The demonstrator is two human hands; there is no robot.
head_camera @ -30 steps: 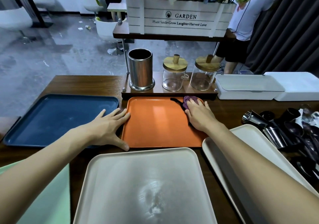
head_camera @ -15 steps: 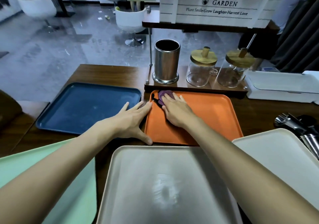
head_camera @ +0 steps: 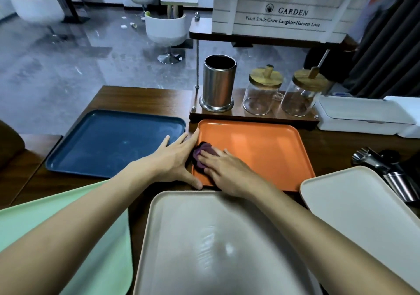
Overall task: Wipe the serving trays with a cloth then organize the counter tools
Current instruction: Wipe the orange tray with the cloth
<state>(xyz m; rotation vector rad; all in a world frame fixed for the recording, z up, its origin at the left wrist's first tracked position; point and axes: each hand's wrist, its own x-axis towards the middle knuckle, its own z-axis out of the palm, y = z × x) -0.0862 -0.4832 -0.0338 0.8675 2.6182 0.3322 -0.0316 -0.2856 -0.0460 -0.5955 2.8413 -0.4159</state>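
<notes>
An orange tray (head_camera: 268, 149) lies in the middle of the wooden counter. My right hand (head_camera: 223, 167) presses a purple cloth (head_camera: 201, 154) flat onto the tray's left side with straight fingers. My left hand (head_camera: 175, 158) lies flat against the tray's left rim, fingers spread, thumb at the near corner. A dark blue tray (head_camera: 106, 144) sits to the left, a mint green tray (head_camera: 106, 237) at the near left, a beige tray (head_camera: 204, 249) right in front of me and a white tray (head_camera: 363, 206) at the right.
Behind the orange tray a wooden stand holds a steel cylinder holder (head_camera: 218, 83) and two glass jars (head_camera: 263, 91) with wooden lids. White lidded boxes (head_camera: 363, 117) sit at the back right. Metal cups and dark tools (head_camera: 386, 169) lie at the right edge.
My right hand has swept the cloth from the tray's far right corner to its far left, then nearer along the left side. My left hand has stayed on the left rim.
</notes>
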